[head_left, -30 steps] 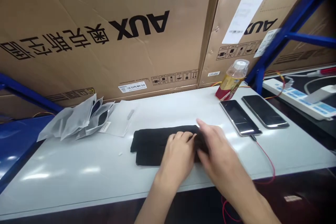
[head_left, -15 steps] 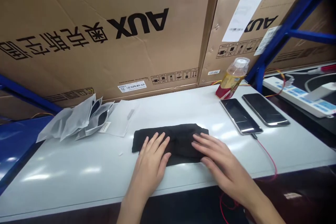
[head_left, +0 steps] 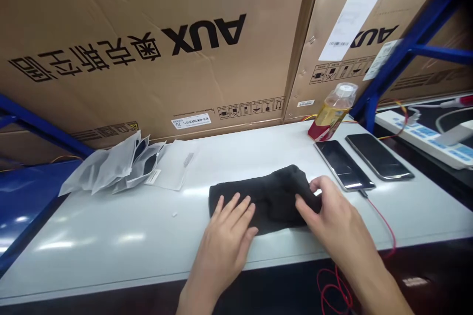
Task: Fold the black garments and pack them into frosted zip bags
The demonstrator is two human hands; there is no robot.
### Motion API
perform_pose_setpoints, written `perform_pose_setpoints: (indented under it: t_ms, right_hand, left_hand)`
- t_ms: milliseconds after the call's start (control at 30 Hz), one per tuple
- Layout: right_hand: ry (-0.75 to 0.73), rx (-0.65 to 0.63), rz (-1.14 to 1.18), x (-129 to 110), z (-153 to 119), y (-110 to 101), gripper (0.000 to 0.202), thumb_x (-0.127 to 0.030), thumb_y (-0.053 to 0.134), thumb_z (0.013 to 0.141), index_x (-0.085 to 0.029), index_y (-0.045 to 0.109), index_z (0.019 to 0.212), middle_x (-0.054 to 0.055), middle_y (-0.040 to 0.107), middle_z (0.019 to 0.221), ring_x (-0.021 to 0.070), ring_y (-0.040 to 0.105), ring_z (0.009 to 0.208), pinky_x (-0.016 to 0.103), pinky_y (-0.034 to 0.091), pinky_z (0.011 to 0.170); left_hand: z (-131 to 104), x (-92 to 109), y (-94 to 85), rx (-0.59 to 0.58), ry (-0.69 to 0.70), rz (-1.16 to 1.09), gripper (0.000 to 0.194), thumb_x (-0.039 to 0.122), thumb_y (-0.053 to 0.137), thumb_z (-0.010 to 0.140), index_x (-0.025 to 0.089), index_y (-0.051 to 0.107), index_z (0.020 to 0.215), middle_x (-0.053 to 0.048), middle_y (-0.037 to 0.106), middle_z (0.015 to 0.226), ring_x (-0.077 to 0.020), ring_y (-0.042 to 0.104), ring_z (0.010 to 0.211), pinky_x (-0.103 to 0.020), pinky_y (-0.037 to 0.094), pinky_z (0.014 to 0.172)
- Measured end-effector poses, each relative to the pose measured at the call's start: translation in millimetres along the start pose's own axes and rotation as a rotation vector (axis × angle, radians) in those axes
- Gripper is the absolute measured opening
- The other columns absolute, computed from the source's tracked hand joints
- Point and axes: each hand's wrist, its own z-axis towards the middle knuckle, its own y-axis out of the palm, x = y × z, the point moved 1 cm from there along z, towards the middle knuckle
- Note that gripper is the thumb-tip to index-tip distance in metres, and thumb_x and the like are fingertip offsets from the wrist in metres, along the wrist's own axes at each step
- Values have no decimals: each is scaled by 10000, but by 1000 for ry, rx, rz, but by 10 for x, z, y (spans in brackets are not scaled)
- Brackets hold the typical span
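A folded black cloth (head_left: 271,197) lies lengthwise on the white tabletop (head_left: 148,256) in front of me. My left hand (head_left: 231,234) rests flat on its left part, fingers spread. At the cloth's right end, my right hand (head_left: 332,211) has its fingers curled round the edge, with the thumb on top, and the far right corner is lifted and bunched. What kind of garment or fabric piece the cloth is, I cannot make out.
Frosted zip bags (head_left: 111,165) with dark contents and a flat bag (head_left: 175,165) lie at the left. To the right are a drink bottle (head_left: 332,110), a phone (head_left: 345,165) on a red cable, another phone (head_left: 380,156) and a power strip (head_left: 424,138). Large cartons (head_left: 148,83) stand behind.
My right hand has gone from lying flat to gripping the cloth's right end, which is now raised. The cloth has shifted right, and my left hand along with it.
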Motion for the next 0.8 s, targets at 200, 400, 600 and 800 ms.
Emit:
perform_pose_setpoints:
  t_ms: [200, 400, 600, 800]
  right_hand:
    - [-349, 9, 91, -697, -133, 167, 187, -325, 536, 1025, -216, 558, 1176, 151, 670, 1055, 331, 658, 928, 473, 571, 754]
    - [-593, -348, 492, -870, -309, 284, 452, -189, 416, 1070, -221, 469, 1518, 110, 602, 1499, 246, 558, 1397, 432, 551, 1132]
    - [-538, -232, 276, -495, -89, 514, 498, -247, 413, 1088, -147, 471, 1573, 132, 460, 1652, 303, 360, 1572, 562, 420, 1247]
    - [-520, -363, 94, -438, -180, 809, 575, -327, 374, 1110, -105, 362, 1640, 114, 322, 1713, 312, 224, 1616, 567, 350, 1282]
  left_hand:
    - [-111, 51, -84, 374, -88, -359, 242, 171, 485, 1037, 236, 692, 929, -42, 751, 912, -231, 738, 1021, -496, 572, 1068]
    - [-192, -153, -262, 635, -438, -302, 220, 269, 443, 1079, 232, 654, 1125, -90, 690, 1160, -267, 658, 1159, -481, 563, 999]
    - [18, -93, 106, 120, -282, -85, 570, 280, 391, 1100, 226, 301, 1661, -99, 349, 1723, -315, 266, 1617, -572, 356, 1269]
    - [2, -114, 276, 42, -270, 0, 618, 232, 380, 1081, 208, 253, 1685, -95, 280, 1748, -309, 194, 1636, -584, 330, 1282]
